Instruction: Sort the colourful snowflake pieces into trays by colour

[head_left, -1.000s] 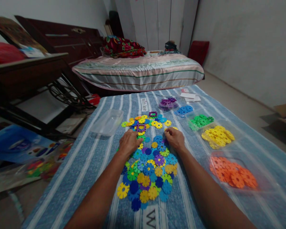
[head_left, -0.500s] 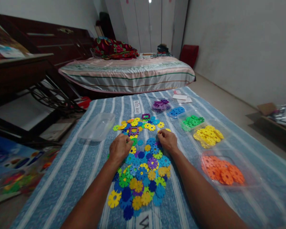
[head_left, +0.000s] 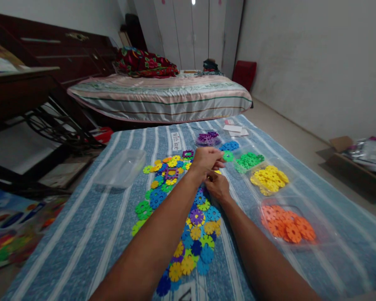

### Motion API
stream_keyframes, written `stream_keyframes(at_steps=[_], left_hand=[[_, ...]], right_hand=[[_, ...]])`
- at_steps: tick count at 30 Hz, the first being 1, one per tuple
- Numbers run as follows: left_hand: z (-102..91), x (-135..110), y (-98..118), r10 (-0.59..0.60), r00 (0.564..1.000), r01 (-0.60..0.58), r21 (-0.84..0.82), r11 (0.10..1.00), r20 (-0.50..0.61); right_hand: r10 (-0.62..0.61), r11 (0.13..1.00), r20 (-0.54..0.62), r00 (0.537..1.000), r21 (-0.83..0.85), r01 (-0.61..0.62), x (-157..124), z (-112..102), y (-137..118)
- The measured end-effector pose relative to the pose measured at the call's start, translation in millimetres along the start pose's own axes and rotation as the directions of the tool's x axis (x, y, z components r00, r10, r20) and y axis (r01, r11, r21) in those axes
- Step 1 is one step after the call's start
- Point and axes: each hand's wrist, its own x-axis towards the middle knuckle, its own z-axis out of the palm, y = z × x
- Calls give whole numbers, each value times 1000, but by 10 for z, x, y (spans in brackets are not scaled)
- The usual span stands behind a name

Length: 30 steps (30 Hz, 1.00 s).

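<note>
My left hand reaches across to the right, its fingers closed on the edge of a green snowflake disc. That disc is just left of the clear tray of green discs. My right hand is below the left wrist, at the right edge of the mixed pile of snowflake discs. Its fingers are curled together, and whatever they hold is hidden. My left forearm covers part of the pile. Purple square pieces lie at the far part of the pile.
Clear trays hold yellow discs and orange discs on the right. Farther back are blue discs and purple pieces. An upturned-looking clear plastic container is on the left of the striped cloth.
My left hand has moved from the pile's left side across to the right, over my right wrist area, carrying a green disc. My right hand stays nearly in place. The view has shifted slightly.
</note>
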Motion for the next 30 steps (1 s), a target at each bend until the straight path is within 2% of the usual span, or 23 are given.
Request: stream_keyframes(at_steps=[3, 6, 10, 14, 16, 20, 25, 27, 30], left_hand=[[221, 104, 135, 34, 999, -34, 29, 999, 16], [125, 90, -18, 92, 995, -87, 148, 985, -27], [-372, -76, -430, 156, 986, -132, 300, 945, -60], [-998, -369, -735, 174, 958, -94, 325, 941, -228], [-1290, -536, -828, 166, 921, -53, 308, 950, -353], [-1756, -820, -974, 141, 810, 12, 255, 967, -569], [-2066, -998, -1226, 102, 715, 71, 216, 974, -692], [-2115, -1034, -1338, 126, 699, 115, 285, 952, -704], [-2117, -1076, -1444, 168, 705, 175, 398, 900, -689]], right_hand=[[-10, 1000, 16, 1000, 8, 10, 3, -10, -2], [7, 1000, 33, 999, 7, -7, 9, -11, 0], [-15, 1000, 17, 1000, 23, 15, 16, -5, 2], [-13, 998, -4, 1000, 56, 13, 12, 5, 6], [-4, 998, -11, 1000, 56, 5, 4, 11, 11], [-13, 998, -41, 999, 57, 15, -24, 21, 35], [-43, 992, -58, 997, 118, 50, -60, 32, 92], [-49, 990, -56, 997, 130, 56, -70, 35, 119], [-45, 987, -51, 998, 154, 52, -85, 38, 160]])
